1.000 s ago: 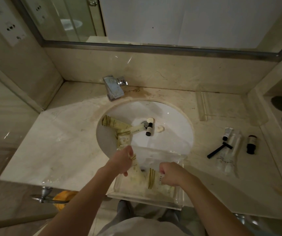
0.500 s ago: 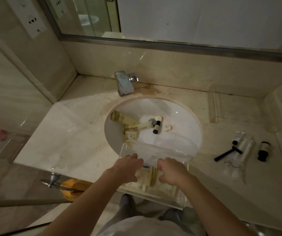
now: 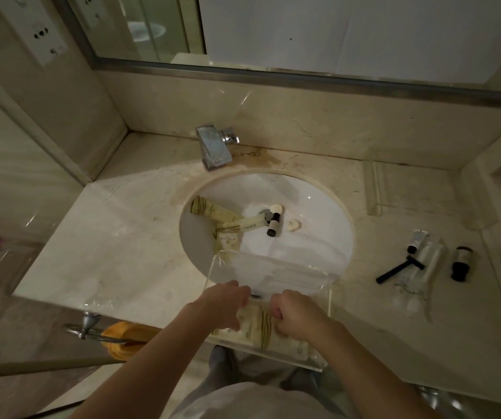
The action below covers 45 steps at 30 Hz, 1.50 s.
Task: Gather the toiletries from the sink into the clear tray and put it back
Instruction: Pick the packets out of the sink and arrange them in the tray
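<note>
Clear tray (image 3: 328, 285) sits at the near edge of the counter (image 3: 122, 237), its far end over the sink (image 3: 303, 246) rim and its near end hanging past the counter edge. Both hands are inside it. Left hand (image 3: 222, 303) is palm down, fingers (image 3: 237, 290) curled down onto cream packets (image 3: 258, 325) lying in the tray; can't tell if it actually grips one. Right hand (image 3: 294, 313) has fingers curled tight, pinching the striped end of a packet.

In the sink: two cream tubes (image 3: 213, 211) crossed at the left side, a third packet (image 3: 228, 240) just below them, a small dark bottle (image 3: 273, 223) with a pale cap by the drain, and a small soap piece (image 3: 292, 226) just right of it.

On the counter right of the sink: black razor (image 3: 400, 269), small tube with dark cap (image 3: 415, 241), clear-wrapped item (image 3: 424, 267), and a dark bottle (image 3: 461, 264) on its side. Faucet (image 3: 214, 146) behind the sink.
</note>
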Each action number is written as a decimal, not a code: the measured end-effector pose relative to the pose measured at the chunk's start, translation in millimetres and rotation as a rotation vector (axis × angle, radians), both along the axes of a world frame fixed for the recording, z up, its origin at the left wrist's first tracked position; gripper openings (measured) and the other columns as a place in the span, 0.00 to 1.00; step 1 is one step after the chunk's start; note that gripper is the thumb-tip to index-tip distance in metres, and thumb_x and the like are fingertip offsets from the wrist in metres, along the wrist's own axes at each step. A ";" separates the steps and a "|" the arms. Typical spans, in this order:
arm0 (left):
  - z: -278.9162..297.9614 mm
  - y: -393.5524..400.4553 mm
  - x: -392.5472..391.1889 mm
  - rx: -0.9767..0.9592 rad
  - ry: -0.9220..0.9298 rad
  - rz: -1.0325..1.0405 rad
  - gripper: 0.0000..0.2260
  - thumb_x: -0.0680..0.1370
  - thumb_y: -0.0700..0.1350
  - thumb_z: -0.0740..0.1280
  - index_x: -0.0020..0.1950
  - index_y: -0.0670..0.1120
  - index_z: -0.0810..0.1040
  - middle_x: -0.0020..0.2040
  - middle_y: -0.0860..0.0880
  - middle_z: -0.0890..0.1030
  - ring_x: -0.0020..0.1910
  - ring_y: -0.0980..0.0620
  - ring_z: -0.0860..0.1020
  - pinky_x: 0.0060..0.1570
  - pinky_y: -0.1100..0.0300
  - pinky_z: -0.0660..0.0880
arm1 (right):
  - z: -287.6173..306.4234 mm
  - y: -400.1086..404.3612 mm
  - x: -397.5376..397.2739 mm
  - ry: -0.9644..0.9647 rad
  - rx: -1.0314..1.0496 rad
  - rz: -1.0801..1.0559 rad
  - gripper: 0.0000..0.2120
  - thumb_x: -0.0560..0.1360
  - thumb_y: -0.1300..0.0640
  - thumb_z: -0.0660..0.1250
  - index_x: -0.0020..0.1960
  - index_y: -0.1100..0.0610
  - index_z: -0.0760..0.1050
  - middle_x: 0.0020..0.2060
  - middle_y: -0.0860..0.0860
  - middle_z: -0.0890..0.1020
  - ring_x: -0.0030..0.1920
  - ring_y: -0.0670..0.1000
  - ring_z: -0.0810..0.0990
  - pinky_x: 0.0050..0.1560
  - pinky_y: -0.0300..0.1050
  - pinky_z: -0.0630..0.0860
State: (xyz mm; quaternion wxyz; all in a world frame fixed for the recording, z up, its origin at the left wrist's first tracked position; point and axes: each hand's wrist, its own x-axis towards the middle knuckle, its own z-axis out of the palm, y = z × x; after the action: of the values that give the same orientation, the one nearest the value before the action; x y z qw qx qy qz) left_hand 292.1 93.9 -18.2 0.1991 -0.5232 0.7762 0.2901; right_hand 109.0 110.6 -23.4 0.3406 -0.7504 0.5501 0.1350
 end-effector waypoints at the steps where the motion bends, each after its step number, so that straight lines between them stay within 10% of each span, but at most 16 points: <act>1: 0.4 -2.3 0.5 0.002 0.010 0.005 0.24 0.68 0.48 0.77 0.60 0.47 0.71 0.57 0.47 0.75 0.53 0.48 0.76 0.52 0.55 0.75 | -0.1 0.1 -0.2 -0.006 -0.009 -0.002 0.09 0.69 0.60 0.67 0.39 0.50 0.68 0.43 0.51 0.74 0.41 0.53 0.75 0.41 0.47 0.73; 12: 13.2 -69.6 23.1 -0.337 0.229 0.523 0.08 0.75 0.49 0.67 0.50 0.46 0.76 0.50 0.47 0.79 0.46 0.46 0.78 0.48 0.52 0.78 | 16.9 -46.3 21.1 -0.210 -0.273 -0.327 0.05 0.75 0.51 0.64 0.46 0.51 0.70 0.42 0.48 0.77 0.43 0.52 0.76 0.42 0.46 0.73; 23: -35.1 -150.7 58.6 0.053 0.550 1.300 0.19 0.76 0.38 0.64 0.68 0.44 0.69 0.50 0.40 0.77 0.45 0.43 0.77 0.53 0.50 0.78 | -22.1 -149.6 75.1 -0.348 0.150 -0.556 0.08 0.74 0.52 0.64 0.51 0.53 0.77 0.48 0.52 0.80 0.48 0.54 0.78 0.51 0.46 0.75; 31: -78.6 -173.1 50.1 0.176 0.384 1.055 0.14 0.78 0.38 0.61 0.62 0.36 0.76 0.59 0.35 0.79 0.60 0.37 0.77 0.62 0.46 0.74 | -62.6 -191.8 102.3 -0.398 0.476 -0.661 0.19 0.77 0.60 0.63 0.67 0.54 0.68 0.53 0.50 0.71 0.57 0.53 0.71 0.62 0.54 0.74; 38: -113.5 -175.2 46.1 0.187 0.323 1.159 0.14 0.75 0.37 0.62 0.58 0.36 0.79 0.53 0.35 0.82 0.52 0.38 0.81 0.53 0.48 0.80 | -91.5 -204.7 107.6 -0.470 0.495 -0.809 0.09 0.76 0.66 0.60 0.41 0.55 0.72 0.33 0.49 0.74 0.29 0.44 0.74 0.33 0.39 0.76; 45: -103.5 -180.2 47.4 0.264 0.459 1.243 0.13 0.75 0.43 0.68 0.58 0.40 0.80 0.50 0.39 0.82 0.49 0.42 0.80 0.45 0.57 0.73 | -94.0 -206.3 100.5 -0.508 0.305 -0.917 0.07 0.71 0.62 0.69 0.38 0.55 0.73 0.37 0.53 0.79 0.46 0.56 0.80 0.54 0.57 0.79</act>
State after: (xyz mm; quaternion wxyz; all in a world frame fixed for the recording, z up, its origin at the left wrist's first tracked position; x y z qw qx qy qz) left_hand 339.5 -86.3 -121.7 -0.1126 -0.7689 0.3113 0.5470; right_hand 209.6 -95.8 -117.4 0.5916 -0.3846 0.6957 -0.1347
